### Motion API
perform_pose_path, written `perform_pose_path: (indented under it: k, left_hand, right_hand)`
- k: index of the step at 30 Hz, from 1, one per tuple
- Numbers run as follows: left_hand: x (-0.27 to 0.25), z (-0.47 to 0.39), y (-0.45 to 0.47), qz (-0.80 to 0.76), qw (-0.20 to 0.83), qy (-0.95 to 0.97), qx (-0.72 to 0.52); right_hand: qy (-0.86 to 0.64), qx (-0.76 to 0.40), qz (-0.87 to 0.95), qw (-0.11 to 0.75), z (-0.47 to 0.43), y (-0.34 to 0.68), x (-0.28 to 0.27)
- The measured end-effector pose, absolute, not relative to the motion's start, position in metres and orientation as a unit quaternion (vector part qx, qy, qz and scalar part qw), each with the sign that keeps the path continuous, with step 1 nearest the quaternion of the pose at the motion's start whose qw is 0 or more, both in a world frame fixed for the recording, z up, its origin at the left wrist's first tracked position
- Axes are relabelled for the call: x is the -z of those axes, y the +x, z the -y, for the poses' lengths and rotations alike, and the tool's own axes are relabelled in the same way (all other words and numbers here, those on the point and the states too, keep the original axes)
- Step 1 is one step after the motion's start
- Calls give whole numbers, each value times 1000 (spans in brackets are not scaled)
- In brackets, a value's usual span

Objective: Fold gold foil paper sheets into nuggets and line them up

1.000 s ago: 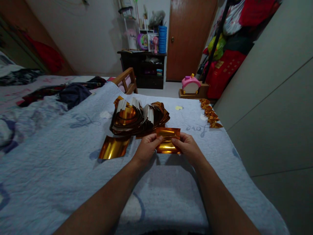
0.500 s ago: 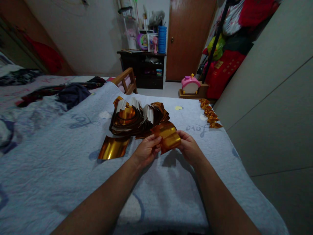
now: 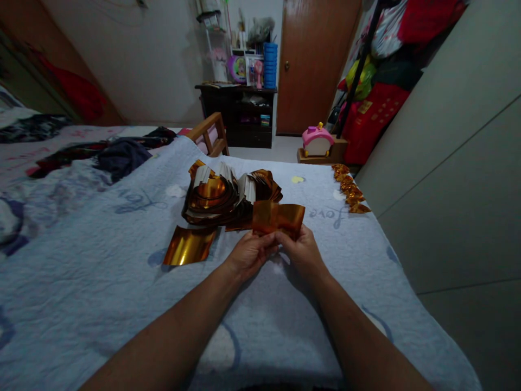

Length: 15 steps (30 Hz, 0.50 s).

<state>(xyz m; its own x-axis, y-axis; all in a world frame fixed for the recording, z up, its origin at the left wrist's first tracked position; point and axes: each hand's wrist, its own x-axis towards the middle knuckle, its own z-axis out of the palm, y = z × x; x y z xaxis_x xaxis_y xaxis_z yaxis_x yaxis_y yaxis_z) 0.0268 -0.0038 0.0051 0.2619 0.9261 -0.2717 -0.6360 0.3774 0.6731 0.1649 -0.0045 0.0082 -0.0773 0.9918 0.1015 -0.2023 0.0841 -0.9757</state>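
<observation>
A shiny gold foil sheet is held upright between both hands over the bed. My left hand pinches its lower edge near the middle. My right hand grips the same edge from the right, its thumb close to the left thumb. Just behind the sheet lies a curled stack of gold and white foil sheets. One loose gold sheet rests flat to the left of my left hand. Folded gold foil pieces stand in a row at the bed's far right edge.
A light blue quilt covers the bed. Crumpled dark clothes lie at the left. Past the far edge are a wooden chair, a dark cabinet and a pink toy. A pale wardrobe borders the right side.
My right hand has moved left and in towards the left hand. The held foil sheet has turned from tilted to upright, its lower edge now gripped by both hands.
</observation>
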Motion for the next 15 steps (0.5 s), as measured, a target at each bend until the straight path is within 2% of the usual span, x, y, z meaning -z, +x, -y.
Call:
perform_pose_path:
  k: [6, 9, 12, 15]
  left_hand:
    - [-4, 6, 26, -352, 757, 270, -480]
    - [-4, 7, 26, -368, 730, 326, -475]
    - [-5, 8, 26, -424, 635, 415, -494]
    - [-8, 10, 24, -504, 453, 499, -541]
  right_hand:
    - [-435, -522, 486, 550, 4, 170, -13]
    - [-447, -461, 527, 557, 2, 173, -14]
    - [-464, -326, 604, 559, 0, 178, -14]
    - [-479, -171, 678, 531, -1, 184, -17]
